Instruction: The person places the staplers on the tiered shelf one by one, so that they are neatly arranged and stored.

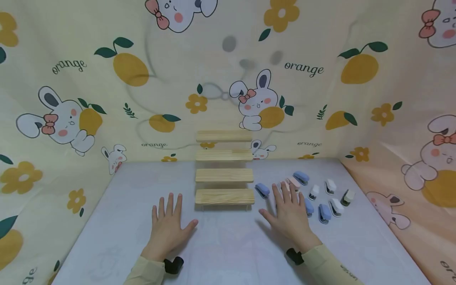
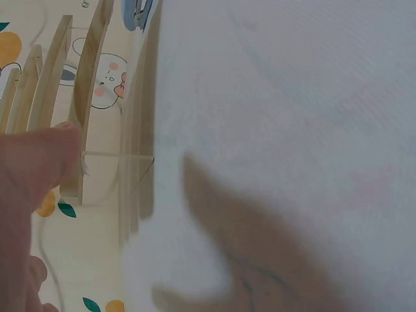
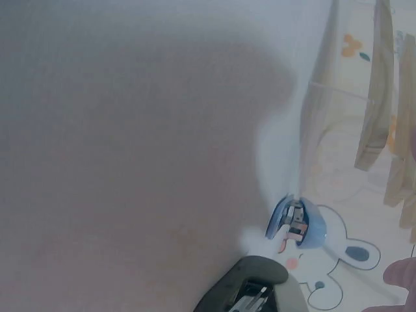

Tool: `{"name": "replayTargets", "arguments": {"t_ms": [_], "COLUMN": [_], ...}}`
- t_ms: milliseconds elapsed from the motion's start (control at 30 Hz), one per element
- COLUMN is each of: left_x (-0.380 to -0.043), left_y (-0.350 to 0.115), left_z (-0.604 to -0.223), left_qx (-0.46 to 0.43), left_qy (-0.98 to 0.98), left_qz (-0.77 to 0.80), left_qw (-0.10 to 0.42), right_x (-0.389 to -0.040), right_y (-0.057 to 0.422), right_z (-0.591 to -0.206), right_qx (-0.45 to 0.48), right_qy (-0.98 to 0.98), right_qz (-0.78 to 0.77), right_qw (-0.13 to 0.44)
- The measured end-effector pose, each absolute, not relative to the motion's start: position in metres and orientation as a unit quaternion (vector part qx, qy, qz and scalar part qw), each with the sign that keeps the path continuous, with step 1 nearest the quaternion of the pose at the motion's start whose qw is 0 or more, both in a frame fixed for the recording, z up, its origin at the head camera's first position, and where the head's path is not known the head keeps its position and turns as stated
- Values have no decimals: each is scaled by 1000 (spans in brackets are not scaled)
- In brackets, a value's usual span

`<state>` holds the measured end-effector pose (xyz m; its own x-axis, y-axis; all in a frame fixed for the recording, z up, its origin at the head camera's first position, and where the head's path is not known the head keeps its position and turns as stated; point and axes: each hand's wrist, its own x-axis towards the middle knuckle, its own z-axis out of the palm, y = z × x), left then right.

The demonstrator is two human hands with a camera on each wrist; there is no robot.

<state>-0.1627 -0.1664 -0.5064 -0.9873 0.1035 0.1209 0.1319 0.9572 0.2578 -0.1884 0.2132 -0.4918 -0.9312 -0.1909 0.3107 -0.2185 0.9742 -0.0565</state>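
Hands [image 1: 167, 229] [image 1: 290, 215] spread, mini staplers [image 1: 324, 214], wooden shelf [image 1: 224, 196], backdrop [image 1: 213, 59] lettered "orange"

- Rack [image 1: 224, 175]: mid-table, toward the far edge, each tier behind and above the one before it.
- Cloth [image 1: 213, 51]: behind the table [image 1: 228, 245] and along both its sides.
- Staplers [image 1: 324, 213]: loosely grouped on the table, right of the rack.
- Leftmost stapler [image 1: 262, 190] — just beside the rack's right end, apart from the others.
- Left hand [image 1: 167, 227]: over the table, left of the rack and nearer the front.
- Right hand [image 1: 289, 209]: right of the rack, at the group's left part — partly covering some staplers; contact cannot be told.
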Motion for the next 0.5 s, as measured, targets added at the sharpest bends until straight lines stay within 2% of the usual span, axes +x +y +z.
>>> {"name": "replayTargets", "arguments": {"t_ms": [500], "left_x": [-165], "left_y": [-165], "left_z": [-505], "left_qx": [-64], "left_qy": [-987], "left_qz": [-138], "left_qw": [49], "right_x": [-185], "right_y": [219], "right_z": [-492], "right_qx": [93], "right_qy": [-984], "right_qz": [68], "right_qw": [136]}}
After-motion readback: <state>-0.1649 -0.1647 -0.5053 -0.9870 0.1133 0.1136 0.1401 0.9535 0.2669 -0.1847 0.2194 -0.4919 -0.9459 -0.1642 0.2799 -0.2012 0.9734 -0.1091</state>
